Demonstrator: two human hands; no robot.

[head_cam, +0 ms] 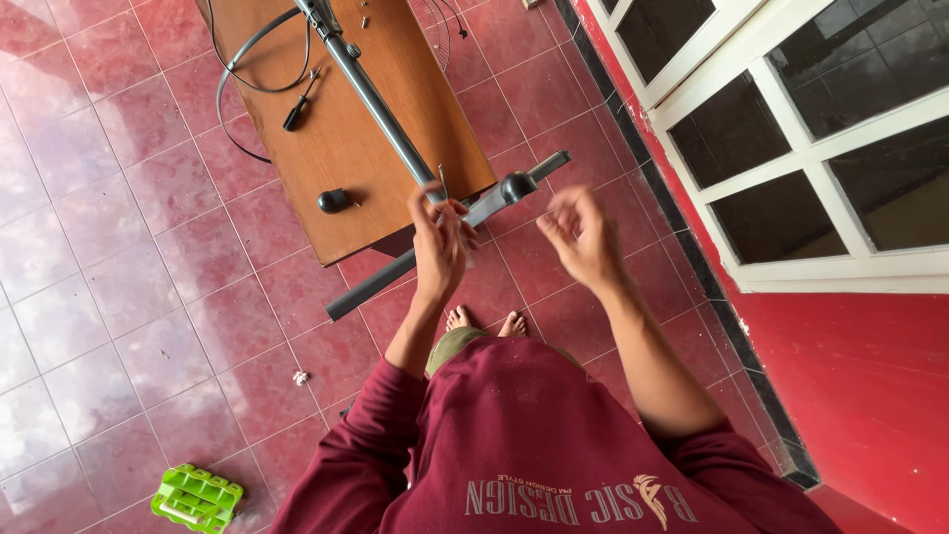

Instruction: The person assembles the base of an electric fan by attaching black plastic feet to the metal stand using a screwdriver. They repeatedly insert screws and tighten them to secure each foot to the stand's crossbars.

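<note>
Left hand (440, 242) on a grey pole (381, 104) over a wooden table (336, 158) (right hand (581, 237) blurred, empty).

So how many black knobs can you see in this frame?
2. One black knob lies loose on the wooden table near its front edge. The other knob sits on the grey crossbar past the table's corner, between the hands. Others may be hidden.

Grey metal pole (381, 104) slanting across brown table, crossbar (435, 252) beneath.
</note>
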